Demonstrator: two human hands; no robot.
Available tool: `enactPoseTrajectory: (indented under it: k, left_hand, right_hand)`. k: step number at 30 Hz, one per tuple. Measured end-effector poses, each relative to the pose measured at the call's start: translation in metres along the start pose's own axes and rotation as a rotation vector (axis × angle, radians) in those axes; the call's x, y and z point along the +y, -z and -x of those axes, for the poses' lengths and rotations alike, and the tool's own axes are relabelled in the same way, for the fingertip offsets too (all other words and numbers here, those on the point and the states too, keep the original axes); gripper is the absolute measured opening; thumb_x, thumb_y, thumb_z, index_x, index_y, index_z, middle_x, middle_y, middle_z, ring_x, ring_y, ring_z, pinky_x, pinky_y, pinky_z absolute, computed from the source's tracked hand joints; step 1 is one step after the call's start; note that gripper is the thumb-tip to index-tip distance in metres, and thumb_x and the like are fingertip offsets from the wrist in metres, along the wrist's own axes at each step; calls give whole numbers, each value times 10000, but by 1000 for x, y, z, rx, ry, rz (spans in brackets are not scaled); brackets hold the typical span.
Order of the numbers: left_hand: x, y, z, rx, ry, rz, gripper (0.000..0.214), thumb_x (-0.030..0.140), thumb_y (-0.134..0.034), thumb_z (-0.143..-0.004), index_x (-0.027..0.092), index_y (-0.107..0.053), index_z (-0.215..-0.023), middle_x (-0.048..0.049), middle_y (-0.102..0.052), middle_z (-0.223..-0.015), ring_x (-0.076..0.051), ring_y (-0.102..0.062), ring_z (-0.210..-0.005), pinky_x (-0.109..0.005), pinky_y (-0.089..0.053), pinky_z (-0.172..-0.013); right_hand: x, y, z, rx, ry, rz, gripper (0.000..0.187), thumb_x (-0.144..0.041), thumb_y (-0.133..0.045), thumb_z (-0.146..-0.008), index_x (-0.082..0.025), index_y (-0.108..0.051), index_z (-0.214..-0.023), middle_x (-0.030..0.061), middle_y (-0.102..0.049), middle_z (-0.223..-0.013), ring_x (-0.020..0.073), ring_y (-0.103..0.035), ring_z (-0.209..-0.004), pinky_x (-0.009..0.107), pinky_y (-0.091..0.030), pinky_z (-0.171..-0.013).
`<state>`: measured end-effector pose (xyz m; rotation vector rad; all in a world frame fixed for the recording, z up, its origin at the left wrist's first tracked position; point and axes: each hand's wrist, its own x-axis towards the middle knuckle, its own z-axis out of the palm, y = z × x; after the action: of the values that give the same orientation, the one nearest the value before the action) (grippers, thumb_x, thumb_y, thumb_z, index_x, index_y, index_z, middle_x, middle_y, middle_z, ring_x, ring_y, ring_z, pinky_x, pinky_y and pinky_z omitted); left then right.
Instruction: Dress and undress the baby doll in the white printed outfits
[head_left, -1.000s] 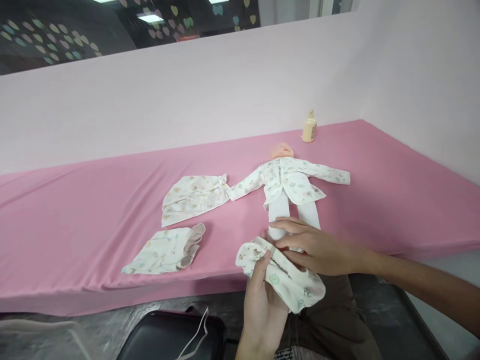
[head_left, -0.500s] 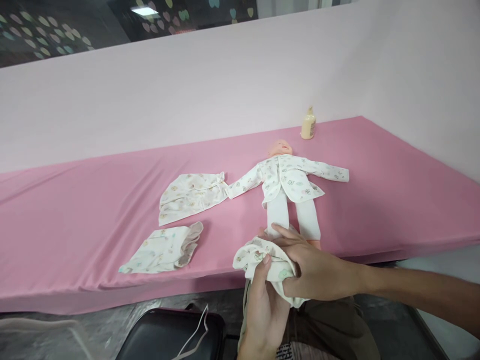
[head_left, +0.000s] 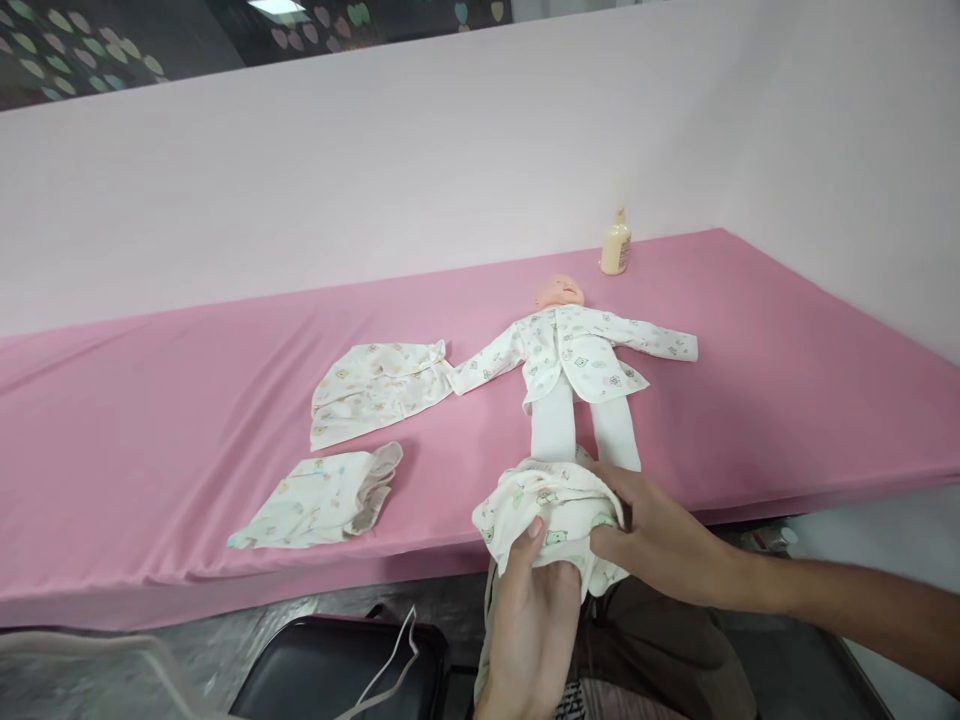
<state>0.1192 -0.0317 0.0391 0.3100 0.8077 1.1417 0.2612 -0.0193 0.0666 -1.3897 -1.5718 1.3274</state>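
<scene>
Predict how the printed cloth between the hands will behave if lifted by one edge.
The printed cloth will probably droop, since it bunches softly between the left hand and right hand. It looks light, its folds being thin. It seems unlikely to break: no rigid part shows.

The left hand (head_left: 538,610) rises from below, thumb upward, its other fingers partly hidden; the right hand (head_left: 660,535), its forearm (head_left: 847,602) slanting in from the right, grips between thumb and fingers.
</scene>
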Motion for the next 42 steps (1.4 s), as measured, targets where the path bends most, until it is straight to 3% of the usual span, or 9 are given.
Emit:
enactPoseTrajectory:
  k: [3,8,14,18,22,27,32,37,42]
  left_hand:
    - [-2,0,-1,32,-4,47,467,319,-661,-805,189,-631,-1253,-91,-700,-1157,-236,-630,-1147,-336,-506,-1010]
    - [-6,2,1,110,-8,54,529,356,-697,-793,221,-608,-1297,-79,-685,-1193,-214,-650,-1111,-316,-530,-983]
    - [-19,3,3,73,-66,68,618,349,-745,-748,222,-588,-1333,-97,-659,-1254,-247,-586,-1231,-341,-485,-1058]
    - [-28,5,0,112,-91,42,655,306,-764,-737,260,-560,-1357,-97,-631,-1303,-257,-565,-1263,-354,-477,-1073]
    - [-43,10,-4,179,-156,-47,757,298,-814,-655,307,-545,-1363,-81,-591,-1366,-282,-516,-1317,-353,-477,-1073]
    - [-52,10,-1,277,-178,-171,762,305,-796,-622,262,-559,-1345,-103,-582,-1379,-278,-502,-1331,-357,-417,-1115]
    - [-45,11,4,269,-165,-371,638,418,-766,-694,211,-611,-1278,-123,-628,-1314,-282,-508,-1324,-372,-416,-1111]
    - [-48,19,3,221,-215,-491,538,384,-794,-681,237,-678,-1185,-102,-680,-1220,-278,-466,-1362,-375,-338,-1161]
    - [-58,35,4,272,-357,-671,431,460,-733,-738,208,-731,-1088,-125,-687,-1180,-293,-558,-1263,-344,-444,-1068]
  right_hand:
    - [9,-3,-3,55,7,83,116,-102,-468,-721,-201,-449,-777,-31,-524,-767,110,-453,-660,238,-347,-543]
    - [10,-8,-7,101,67,175,170,-76,-475,-696,-210,-375,-725,-56,-443,-689,93,-376,-614,237,-293,-527]
    - [6,2,-24,-10,56,25,160,-75,-470,-724,-205,-465,-817,-47,-489,-763,101,-449,-684,221,-362,-570]
    - [13,4,-30,-50,129,195,145,-72,-441,-753,-211,-446,-792,-42,-477,-731,111,-424,-647,244,-325,-553]
    - [25,-1,-32,81,270,389,177,-51,-416,-756,-208,-454,-830,17,-490,-903,144,-468,-769,281,-386,-643]
    - [36,0,-38,173,362,393,212,-43,-433,-755,-200,-482,-889,71,-463,-1122,186,-491,-1036,332,-438,-858]
    - [28,7,-43,175,241,342,121,-110,-482,-768,-199,-520,-842,60,-521,-1161,171,-548,-924,309,-438,-723]
    - [20,11,-44,180,139,310,157,-146,-520,-755,-196,-561,-898,43,-619,-1091,171,-574,-848,303,-423,-702]
    - [21,15,-45,223,108,287,107,-173,-503,-785,-196,-556,-874,26,-628,-913,172,-562,-808,289,-403,-674]
